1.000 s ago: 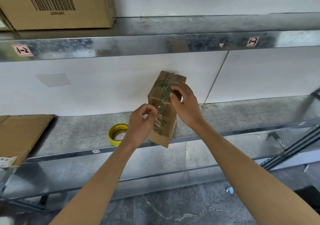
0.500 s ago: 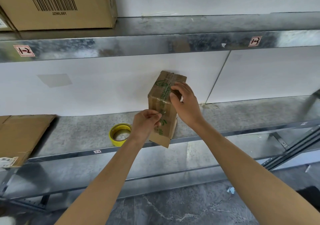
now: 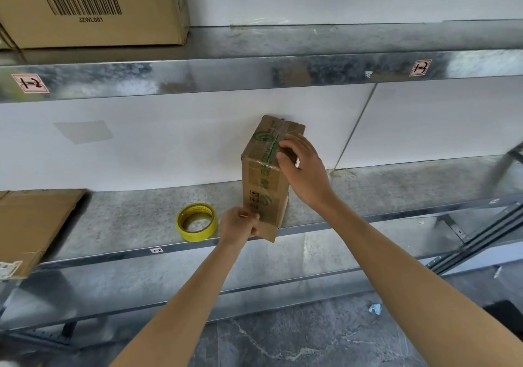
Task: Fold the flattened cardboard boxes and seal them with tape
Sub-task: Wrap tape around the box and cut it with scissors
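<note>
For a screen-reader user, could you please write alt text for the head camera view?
A person holds a cardboard box upright on a metal shelf, right hand gripping its top, left hand its lower edge. A yellow tape roll lies to its left.

- Galvanised metal shelving: upper shelf (image 3: 226, 75) and lower shelf (image 3: 127, 219), 2 tiers, mottled grey, soft even light.
- White panel wall (image 3: 169, 145) behind, 1 slanted seam (image 3: 356, 123) at right.
- Red-and-white label (image 3: 29, 83) on upper rail.
- Dark grey veined floor (image 3: 297, 338) below.
</note>
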